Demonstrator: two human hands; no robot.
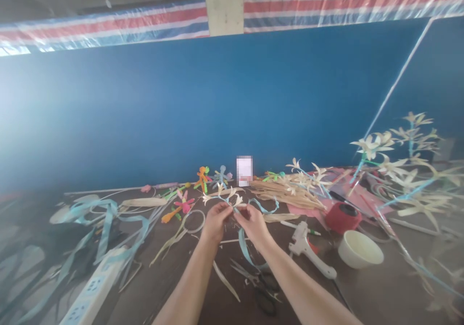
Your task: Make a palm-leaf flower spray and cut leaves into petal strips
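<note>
Fronting one blue wall (pixel 217 97), one table (pixel 145 286) stretched beneath two forearms (pixel 194 272), with one glue gun (pixel 306 248) and one bowl (pixel 357 257) toward its right edge. Nearer the far edge, left hand (pixel 215 220) and right hand (pixel 254 224), equally close, both pinched one flower spray (pixel 238 200), its long axis running leftward and away.

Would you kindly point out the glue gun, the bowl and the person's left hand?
Glue gun (pixel 303 245), head view: white body.
Bowl (pixel 347 258), head view: side wall.
Left hand (pixel 215 220), head view: back of hand.

1 head view, facing forward and down.
</note>
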